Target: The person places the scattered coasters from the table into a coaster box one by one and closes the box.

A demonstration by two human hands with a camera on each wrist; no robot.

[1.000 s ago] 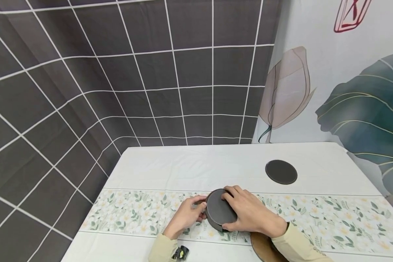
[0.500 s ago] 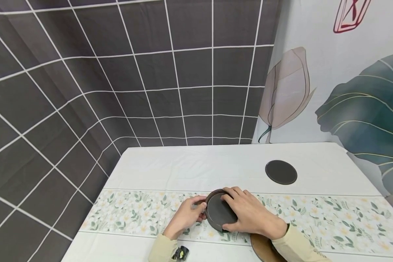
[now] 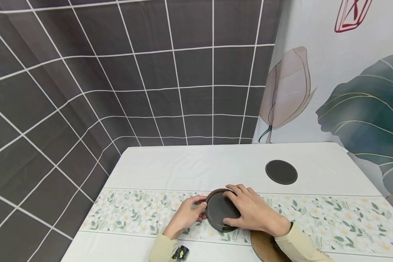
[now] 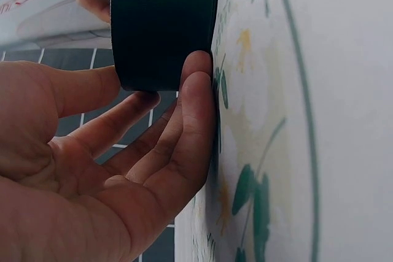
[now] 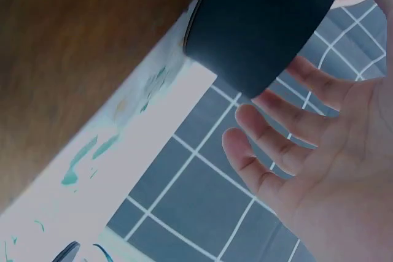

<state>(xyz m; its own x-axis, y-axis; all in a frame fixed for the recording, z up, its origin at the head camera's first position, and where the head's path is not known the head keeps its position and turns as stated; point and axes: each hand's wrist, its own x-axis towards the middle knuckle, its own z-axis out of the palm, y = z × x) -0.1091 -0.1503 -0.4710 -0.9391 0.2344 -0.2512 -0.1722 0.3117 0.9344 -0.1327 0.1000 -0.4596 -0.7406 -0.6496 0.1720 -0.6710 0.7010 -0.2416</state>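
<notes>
A round, dark coaster holder (image 3: 213, 224) with a raised rim sits on the flowered band of the tablecloth. Inside it, below the rim, lies a dark round coaster (image 3: 220, 209). My left hand (image 3: 185, 214) holds the holder's left side; in the left wrist view its thumb is at the top edge of the wall (image 4: 163, 29) and its fingers are low near the cloth. Over the right side spreads my right hand (image 3: 253, 211), thumb near and fingers far, its fingertips overlapping the coaster. The right wrist view shows those fingers loosely bent beside the wall (image 5: 264, 29).
Another dark round coaster (image 3: 281, 172) lies flat at the back right on the white table (image 3: 183, 163). A brown disc (image 3: 260, 244) is partly hidden under the right sleeve. Behind the table hang a dark grid-patterned curtain (image 3: 196, 102) and a leaf-printed cloth.
The coaster, level with the top of the holder a second ago, has sunk below the rim. My right hand has shifted slightly right; the left hand has stayed in place.
</notes>
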